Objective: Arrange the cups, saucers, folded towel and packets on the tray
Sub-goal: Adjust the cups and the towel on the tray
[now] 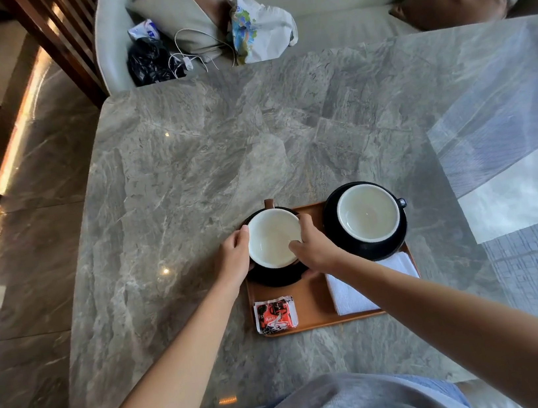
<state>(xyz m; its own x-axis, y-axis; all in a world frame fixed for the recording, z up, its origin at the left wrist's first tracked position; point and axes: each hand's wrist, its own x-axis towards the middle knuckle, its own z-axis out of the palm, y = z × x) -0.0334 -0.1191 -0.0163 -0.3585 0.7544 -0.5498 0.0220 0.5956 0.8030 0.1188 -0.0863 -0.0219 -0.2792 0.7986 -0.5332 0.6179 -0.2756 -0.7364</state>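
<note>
A brown tray point(311, 305) lies on the grey marble table. At its far left a black cup with a white inside point(272, 238) stands on a black saucer point(276, 277). My left hand point(233, 255) grips the cup's left side and my right hand point(313, 247) grips its right rim, thumb inside. A second cup point(367, 214) stands on its saucer point(369, 250) at the far right, overhanging the tray's edge. Red and black packets point(275, 314) lie at the near left corner. A folded white towel point(351, 292) sits at the near right, partly under my right forearm.
The marble table point(218, 148) stretches far and left of the tray. Beyond its far edge stands a pale sofa point(338, 21) with cushions, a black bag point(149, 61), a white cable and a printed bag point(257, 29). Wooden slatted furniture stands at far left.
</note>
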